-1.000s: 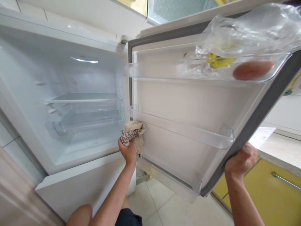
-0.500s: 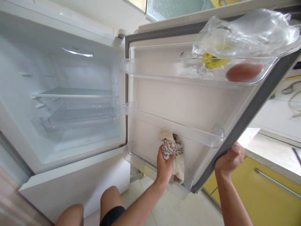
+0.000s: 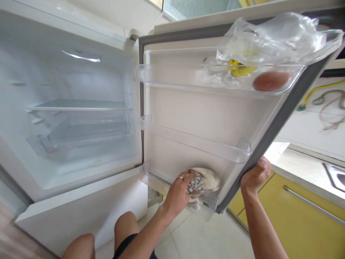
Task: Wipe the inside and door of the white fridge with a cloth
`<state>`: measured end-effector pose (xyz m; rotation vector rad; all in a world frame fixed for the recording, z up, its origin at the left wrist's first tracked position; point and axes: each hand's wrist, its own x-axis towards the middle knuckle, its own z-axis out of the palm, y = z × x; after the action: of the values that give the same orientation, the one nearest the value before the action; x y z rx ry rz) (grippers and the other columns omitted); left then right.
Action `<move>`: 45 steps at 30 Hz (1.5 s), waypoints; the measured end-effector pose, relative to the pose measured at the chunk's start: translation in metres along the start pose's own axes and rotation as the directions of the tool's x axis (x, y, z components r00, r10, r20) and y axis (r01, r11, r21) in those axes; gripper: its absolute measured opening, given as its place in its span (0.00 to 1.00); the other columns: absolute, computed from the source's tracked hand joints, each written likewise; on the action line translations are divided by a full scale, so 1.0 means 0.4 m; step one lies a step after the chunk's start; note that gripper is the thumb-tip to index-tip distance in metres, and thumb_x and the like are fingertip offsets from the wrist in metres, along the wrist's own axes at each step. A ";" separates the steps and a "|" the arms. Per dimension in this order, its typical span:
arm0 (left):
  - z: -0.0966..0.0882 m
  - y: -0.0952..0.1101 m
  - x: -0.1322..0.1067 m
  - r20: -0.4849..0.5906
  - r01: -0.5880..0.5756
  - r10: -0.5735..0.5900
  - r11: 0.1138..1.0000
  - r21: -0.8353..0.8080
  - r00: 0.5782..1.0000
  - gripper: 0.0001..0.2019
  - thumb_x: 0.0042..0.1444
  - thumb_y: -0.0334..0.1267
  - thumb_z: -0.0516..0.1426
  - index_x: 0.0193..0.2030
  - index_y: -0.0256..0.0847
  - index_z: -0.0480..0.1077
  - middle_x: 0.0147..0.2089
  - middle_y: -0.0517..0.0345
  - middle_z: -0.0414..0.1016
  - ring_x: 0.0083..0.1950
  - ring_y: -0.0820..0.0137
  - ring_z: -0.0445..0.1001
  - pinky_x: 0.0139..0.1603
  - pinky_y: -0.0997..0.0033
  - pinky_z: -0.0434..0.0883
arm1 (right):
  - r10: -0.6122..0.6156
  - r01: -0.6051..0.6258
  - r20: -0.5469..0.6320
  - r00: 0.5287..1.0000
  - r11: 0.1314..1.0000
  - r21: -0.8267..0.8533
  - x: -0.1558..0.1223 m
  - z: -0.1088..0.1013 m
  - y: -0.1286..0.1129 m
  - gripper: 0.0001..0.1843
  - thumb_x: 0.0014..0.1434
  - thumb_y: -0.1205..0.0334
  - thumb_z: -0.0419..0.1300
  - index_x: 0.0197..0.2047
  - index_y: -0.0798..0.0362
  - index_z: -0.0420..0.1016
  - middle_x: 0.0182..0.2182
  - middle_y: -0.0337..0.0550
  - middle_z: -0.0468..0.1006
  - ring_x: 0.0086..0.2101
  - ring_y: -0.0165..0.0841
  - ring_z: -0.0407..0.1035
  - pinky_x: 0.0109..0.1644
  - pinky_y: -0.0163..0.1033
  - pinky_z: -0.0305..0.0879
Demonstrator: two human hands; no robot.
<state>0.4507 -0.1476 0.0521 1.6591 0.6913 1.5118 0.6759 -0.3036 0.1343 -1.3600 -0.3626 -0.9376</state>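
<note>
My left hand (image 3: 179, 190) is closed on a crumpled cream cloth (image 3: 208, 179) with a dark pattern, low on the inner side of the fridge door (image 3: 194, 104). The cloth rests at the clear bottom door shelf (image 3: 159, 183), partly hanging down inside it. My right hand (image 3: 256, 176) grips the outer edge of the door, fingers curled round behind it. Above are a clear middle shelf (image 3: 194, 140) and a top shelf (image 3: 178, 77) holding a reddish-brown oval thing (image 3: 271, 81), something yellow (image 3: 239, 69) and a crumpled clear plastic bag (image 3: 275, 39).
To the left stands the open fridge compartment (image 3: 88, 82) with a glass shelf (image 3: 81, 104) and a clear drawer (image 3: 83, 138). A lower white front (image 3: 88, 212) juts out beneath it. Yellow cabinets (image 3: 304, 223) and a countertop (image 3: 296, 165) with a sink (image 3: 336, 176) are at right.
My left hand has moved down with the cloth, from the door panel to the bottom shelf, and turned palm down. My right hand keeps its hold on the door edge.
</note>
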 end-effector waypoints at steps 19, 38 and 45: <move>-0.369 -0.250 0.103 -0.353 -0.026 0.177 0.919 0.393 0.919 0.22 0.56 0.38 0.58 0.59 0.39 0.73 0.56 0.42 0.79 0.60 0.52 0.76 0.64 0.47 0.71 | -0.013 0.013 -0.012 1.000 1.000 -0.007 0.001 0.001 0.002 0.24 0.64 0.36 0.47 0.34 0.46 0.68 0.34 0.41 0.67 0.41 0.45 0.64 0.54 0.55 0.61; -0.268 -0.225 -0.081 -0.112 0.236 -0.216 0.947 0.218 0.970 0.21 0.55 0.43 0.60 0.56 0.44 0.70 0.53 0.41 0.80 0.57 0.45 0.79 0.59 0.40 0.74 | -0.048 0.048 -0.028 0.998 0.999 0.009 -0.003 0.000 0.008 0.26 0.65 0.34 0.46 0.34 0.47 0.68 0.33 0.40 0.65 0.38 0.45 0.64 0.53 0.58 0.63; -0.158 -0.167 -0.247 -0.007 0.214 -0.216 0.961 0.174 0.976 0.22 0.60 0.45 0.57 0.60 0.42 0.67 0.61 0.35 0.76 0.63 0.48 0.76 0.61 0.47 0.75 | -0.006 0.006 -0.005 1.000 1.000 -0.002 -0.005 -0.002 -0.012 0.24 0.65 0.36 0.46 0.35 0.46 0.68 0.34 0.41 0.67 0.41 0.45 0.64 0.54 0.54 0.60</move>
<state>0.3809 -0.1794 -0.0590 1.6581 0.9884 1.3166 0.6709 -0.3034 0.1358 -1.3585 -0.3629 -0.9465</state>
